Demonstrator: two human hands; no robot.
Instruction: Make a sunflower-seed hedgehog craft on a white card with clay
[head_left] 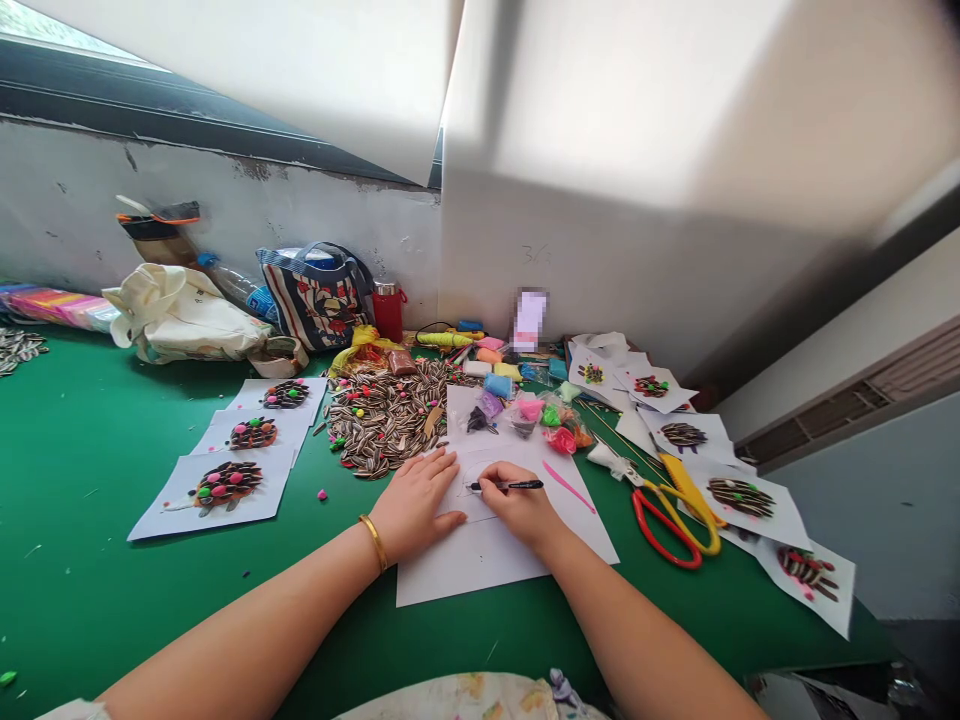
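My right hand (517,503) grips a black pen (523,485), its tip on a white sheet of paper (480,575) in front of me. Faint lines show near the tip. Flat on the paper's left side lies my left hand (420,503), fingers stretched out, holding nothing. A gold bangle (373,543) circles that wrist. Just beyond it spreads a heap of striped sunflower seeds (386,420) with small coloured bits among them. On the sheet's right part is a thin pink plastic tool (568,487).
Scissors with red and yellow handles (675,525) lie to the right. Seed-decorated hedgehog pictures (225,487) sit at left, more cards (757,500) at right. Bagged coloured clay (529,408) is behind the paper. Bags (319,295) and a red flask (388,312) stand against the wall.
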